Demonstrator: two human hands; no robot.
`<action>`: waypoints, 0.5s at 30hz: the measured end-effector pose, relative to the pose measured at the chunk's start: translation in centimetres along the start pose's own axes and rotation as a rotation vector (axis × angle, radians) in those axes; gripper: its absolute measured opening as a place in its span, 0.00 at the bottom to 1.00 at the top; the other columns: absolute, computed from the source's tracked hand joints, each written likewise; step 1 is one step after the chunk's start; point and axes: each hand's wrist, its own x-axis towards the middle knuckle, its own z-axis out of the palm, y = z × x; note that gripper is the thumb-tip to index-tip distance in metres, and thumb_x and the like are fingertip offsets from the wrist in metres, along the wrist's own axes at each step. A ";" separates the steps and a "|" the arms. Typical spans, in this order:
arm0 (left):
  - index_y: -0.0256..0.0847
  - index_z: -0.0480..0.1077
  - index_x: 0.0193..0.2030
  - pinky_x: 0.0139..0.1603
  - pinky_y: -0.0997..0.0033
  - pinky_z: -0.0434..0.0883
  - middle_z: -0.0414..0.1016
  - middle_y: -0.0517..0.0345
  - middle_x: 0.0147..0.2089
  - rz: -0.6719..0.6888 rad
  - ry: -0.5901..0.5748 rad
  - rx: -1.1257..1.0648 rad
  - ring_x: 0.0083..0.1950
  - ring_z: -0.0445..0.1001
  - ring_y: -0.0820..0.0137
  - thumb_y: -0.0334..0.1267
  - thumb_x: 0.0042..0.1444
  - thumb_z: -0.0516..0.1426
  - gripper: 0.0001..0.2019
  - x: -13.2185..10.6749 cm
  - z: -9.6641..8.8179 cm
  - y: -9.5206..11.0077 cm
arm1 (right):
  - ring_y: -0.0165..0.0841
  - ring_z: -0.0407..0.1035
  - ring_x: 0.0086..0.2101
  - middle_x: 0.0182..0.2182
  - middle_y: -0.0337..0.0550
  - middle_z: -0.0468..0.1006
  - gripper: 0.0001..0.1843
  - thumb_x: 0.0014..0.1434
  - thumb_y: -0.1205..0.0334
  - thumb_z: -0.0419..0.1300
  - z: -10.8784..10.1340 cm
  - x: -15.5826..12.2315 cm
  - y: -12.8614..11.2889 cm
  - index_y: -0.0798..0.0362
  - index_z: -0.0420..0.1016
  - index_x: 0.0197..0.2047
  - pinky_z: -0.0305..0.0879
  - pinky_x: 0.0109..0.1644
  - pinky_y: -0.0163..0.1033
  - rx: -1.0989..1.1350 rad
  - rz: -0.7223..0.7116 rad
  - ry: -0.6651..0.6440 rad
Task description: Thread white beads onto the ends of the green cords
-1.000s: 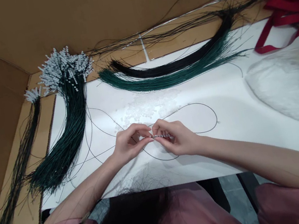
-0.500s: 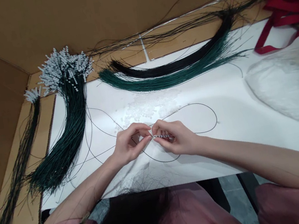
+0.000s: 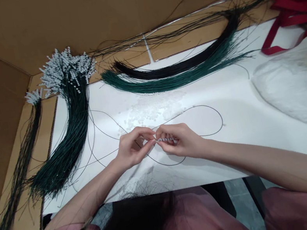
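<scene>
Between thumb and fingers, my right hand (image 3: 184, 139) pinches a short strand of white beads (image 3: 166, 139) on thin dark wire or cord; I cannot tell which. Facing it, my left hand (image 3: 131, 147) is closed in a pinch at the strand's left end, its fingertips almost touching those of the right. What exactly the left fingertips grip is too small to make out. A dark loop (image 3: 221, 117) runs out to the right of the hands, and another curves below them. Loose white beads (image 3: 152, 109) lie scattered on the white sheet (image 3: 238, 155) just beyond the hands.
On the left lie a thick dark-green bundle (image 3: 77, 112) with white beaded tips and a thinner bundle (image 3: 26, 153). Black strands (image 3: 169, 71) and green strands (image 3: 163, 84) curve across the back. Red ribbon (image 3: 295, 6) and a clear plastic bag (image 3: 294, 86) are at right. Cardboard walls (image 3: 94, 14) enclose the back.
</scene>
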 end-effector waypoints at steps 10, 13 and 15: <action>0.38 0.72 0.44 0.33 0.75 0.75 0.79 0.55 0.35 0.028 0.002 0.018 0.34 0.79 0.72 0.29 0.56 0.63 0.10 0.1 -0.2 0.1 | 0.22 0.58 0.21 0.23 0.31 0.66 0.06 0.55 0.70 0.59 0.1 0.0 0.1 0.53 0.68 0.36 0.57 0.27 0.28 -0.003 0.017 0.007; 0.38 0.72 0.44 0.33 0.75 0.75 0.79 0.54 0.35 0.040 0.012 0.013 0.34 0.79 0.72 0.29 0.56 0.63 0.09 0.0 -0.1 0.1 | 0.23 0.59 0.22 0.24 0.32 0.67 0.04 0.56 0.68 0.60 0.1 -0.1 0.1 0.53 0.69 0.37 0.58 0.27 0.29 -0.011 0.018 0.007; 0.38 0.72 0.43 0.33 0.76 0.75 0.79 0.55 0.34 0.049 0.016 0.012 0.34 0.79 0.72 0.29 0.55 0.64 0.10 0.0 -0.1 0.1 | 0.22 0.59 0.22 0.24 0.33 0.68 0.03 0.57 0.67 0.60 0.1 0.0 0.0 0.54 0.69 0.36 0.57 0.27 0.29 -0.023 0.016 0.000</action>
